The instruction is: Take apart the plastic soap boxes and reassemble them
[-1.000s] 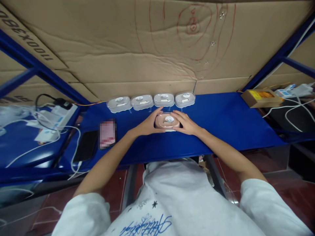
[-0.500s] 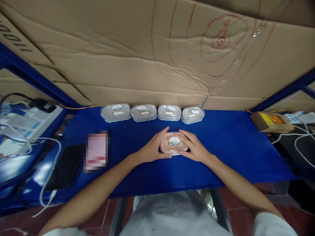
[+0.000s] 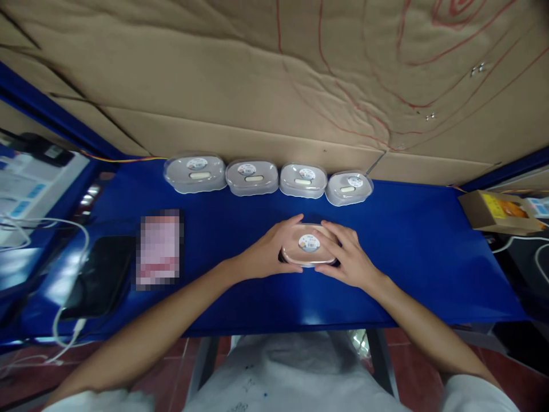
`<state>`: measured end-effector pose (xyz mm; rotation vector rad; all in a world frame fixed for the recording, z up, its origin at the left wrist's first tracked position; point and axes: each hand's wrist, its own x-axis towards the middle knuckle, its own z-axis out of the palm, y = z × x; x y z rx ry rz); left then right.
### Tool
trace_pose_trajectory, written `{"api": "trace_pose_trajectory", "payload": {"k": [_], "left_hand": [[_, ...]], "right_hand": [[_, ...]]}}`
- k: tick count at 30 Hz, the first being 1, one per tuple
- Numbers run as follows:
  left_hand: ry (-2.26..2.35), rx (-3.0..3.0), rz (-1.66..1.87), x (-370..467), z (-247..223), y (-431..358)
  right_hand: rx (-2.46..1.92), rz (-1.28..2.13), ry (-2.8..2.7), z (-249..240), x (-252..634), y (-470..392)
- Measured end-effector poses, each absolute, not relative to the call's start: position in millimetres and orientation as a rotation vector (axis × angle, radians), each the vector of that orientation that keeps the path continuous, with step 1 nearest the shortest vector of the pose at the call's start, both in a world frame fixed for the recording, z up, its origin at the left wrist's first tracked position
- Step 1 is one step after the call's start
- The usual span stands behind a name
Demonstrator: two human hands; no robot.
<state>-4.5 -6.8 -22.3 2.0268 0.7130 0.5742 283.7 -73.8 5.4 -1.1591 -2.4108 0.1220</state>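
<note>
Between my hands sits a small oval plastic container with a clear lid and a round white label; it looks pinkish. My left hand curves round its left end, thumb at the near side and fingers at the far side. Gripping the right end is my right hand, with some fingers lying over the lid. Behind them, against the cardboard, several similar clear-lidded containers stand in a row, each with a round label and a pale oblong tab.
A cardboard wall with red lines rises behind the blue table. To the left lie a blurred-out pink item, a black phone on a white cable, and a power strip. A small open carton stands at right.
The camera view has tilted down and come closer. Both hands still hold the container; the pale tab seen on its lid earlier no longer shows.
</note>
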Motion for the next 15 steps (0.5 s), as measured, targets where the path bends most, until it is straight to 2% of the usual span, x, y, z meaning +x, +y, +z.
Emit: {"api": "trace_pose_trajectory", "payload": {"k": [15], "left_hand": [[0.647,2.146,0.590,-1.9,-14.1,-8.7]], "right_hand": [[-1.191,0.620,-2.292,-2.0,289.2,-73.6]]}}
